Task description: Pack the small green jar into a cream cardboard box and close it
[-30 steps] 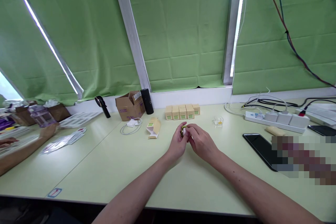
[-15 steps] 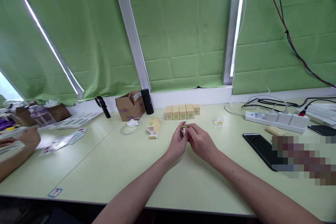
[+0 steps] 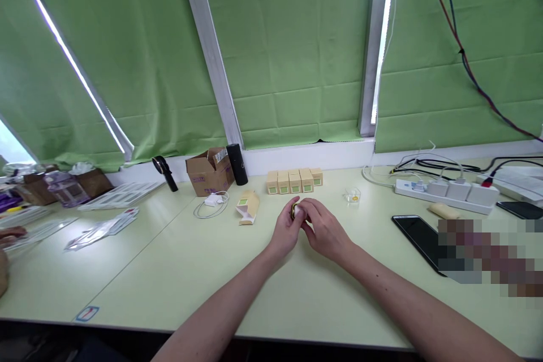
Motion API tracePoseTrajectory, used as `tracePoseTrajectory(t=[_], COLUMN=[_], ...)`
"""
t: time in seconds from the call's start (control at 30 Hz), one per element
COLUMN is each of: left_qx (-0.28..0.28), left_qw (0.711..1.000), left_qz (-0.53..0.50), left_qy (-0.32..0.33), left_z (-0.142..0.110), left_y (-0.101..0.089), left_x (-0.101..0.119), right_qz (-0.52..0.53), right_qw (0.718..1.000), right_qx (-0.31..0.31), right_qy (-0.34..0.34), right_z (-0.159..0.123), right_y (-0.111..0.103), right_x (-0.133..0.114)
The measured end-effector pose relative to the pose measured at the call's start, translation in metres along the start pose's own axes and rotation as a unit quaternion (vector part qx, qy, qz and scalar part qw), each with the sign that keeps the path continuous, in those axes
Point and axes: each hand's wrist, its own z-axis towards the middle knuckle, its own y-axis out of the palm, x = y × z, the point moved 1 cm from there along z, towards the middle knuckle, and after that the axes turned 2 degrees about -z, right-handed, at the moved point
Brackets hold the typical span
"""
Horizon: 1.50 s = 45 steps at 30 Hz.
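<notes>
Between my two hands is a small black-and-yellow item [image 3: 294, 211], mostly covered by fingers, so its kind does not show. My left hand [image 3: 285, 233] is closed around it, thumb on its near side. The fingertips of my right hand [image 3: 326, 231] are pinched together against it from the right. Beyond them stands a row of small cardboard boxes [image 3: 284, 183] with green labels. Left of my hands lies a small carton [image 3: 249, 205] with its end flap raised. A small clear plastic case [image 3: 352, 197] with something yellow inside sits to the right.
Right: a black phone [image 3: 418, 240], a power strip [image 3: 445, 195] with chargers and cables. Left: a white charger [image 3: 214, 199] with a coiled cable, a brown carton [image 3: 208, 174], a black cylinder [image 3: 237, 164], a handheld fan [image 3: 165, 172] and plastic packets [image 3: 104, 230]. Another person's hand [image 3: 12, 235] is at the far left.
My left thumb now covers more of the small item, and my right fingers have shifted slightly on it. At the far left, the other person's arm has drawn back mostly out of view.
</notes>
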Motion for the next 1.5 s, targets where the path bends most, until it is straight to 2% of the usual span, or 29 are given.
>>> tracePoseTrajectory(t=[0.27,0.37,0.47,0.6,0.7,0.9,1.07,1.3,1.5], left_qx=[-0.019,-0.037,-0.020,0.031,0.042,0.026,-0.002,-0.013,-0.009], left_qw=[0.996,0.995,0.998,0.999,0.990,0.927,0.898,0.886,0.873], left_qz=[-0.090,-0.088,-0.052,0.019,0.109,0.300,0.343,0.356,0.376], left_qy=[-0.005,-0.025,-0.021,0.027,0.082,0.223,0.276,0.299,0.310], left_z=[0.005,0.003,0.003,0.006,0.007,0.003,0.001,0.001,-0.001], left_y=[-0.005,-0.009,-0.015,-0.023,-0.026,-0.027,-0.026,-0.025,-0.022], left_x=[-0.003,0.002,0.006,0.006,0.005,0.005,0.004,0.004,0.009], right_qz=[0.046,0.078,0.116,0.192,0.261,0.375,0.433,0.458,0.461], right_qw=[0.996,0.990,0.980,0.956,0.930,0.858,0.810,0.782,0.778], right_qx=[0.007,0.016,0.024,0.017,0.016,0.000,0.008,0.003,-0.001], right_qy=[0.081,0.116,0.163,0.222,0.260,0.351,0.395,0.422,0.426], right_z=[-0.004,-0.003,0.000,0.003,0.003,0.005,0.008,0.010,0.009], right_y=[0.003,-0.001,-0.005,-0.006,-0.006,-0.005,-0.005,-0.006,-0.004], right_x=[0.005,0.004,0.004,0.009,0.012,0.015,0.015,0.016,0.016])
